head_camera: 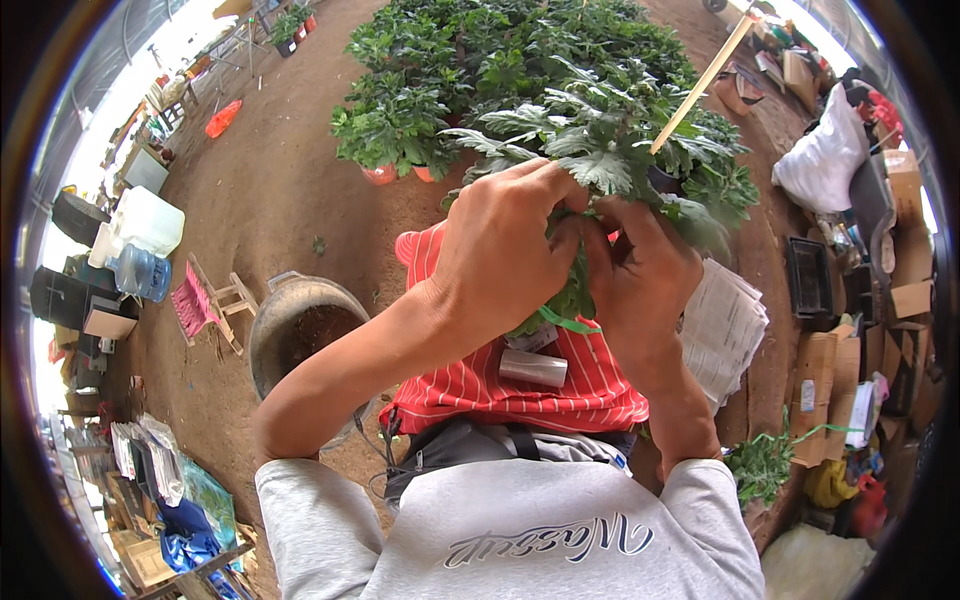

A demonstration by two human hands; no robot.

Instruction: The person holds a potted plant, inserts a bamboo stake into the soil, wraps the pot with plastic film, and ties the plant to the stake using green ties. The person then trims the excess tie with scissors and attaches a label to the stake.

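Note:
A leafy plant, seemingly a chrysanthemum (pixel 600 169), is in front of me, its lobed leaves spreading above and below my hands. My left hand (pixel 502 240) pinches in among its stems with bent fingers. From the other side my right hand (pixel 645 277) meets it, thumb and fingertips closed at the same spot. Exactly what lies between the fingertips is hidden. A strip of green tape (pixel 574 324) curves below the hands. Beside the plant a bamboo stick (pixel 705 82) slants upward. Red striped cloth (pixel 465 382) covers my lap, with a whitish roll (pixel 532 367) on it.
Bushy potted plants (pixel 420 97) crowd the dirt floor ahead. Left are a large bucket (pixel 281 360) holding dark material, a small pink-seated stool (pixel 195 300) and a water jug (pixel 142 271). Right are stacked newspapers (pixel 724 330), cardboard boxes (pixel 817 397) and cut greenery (pixel 757 469).

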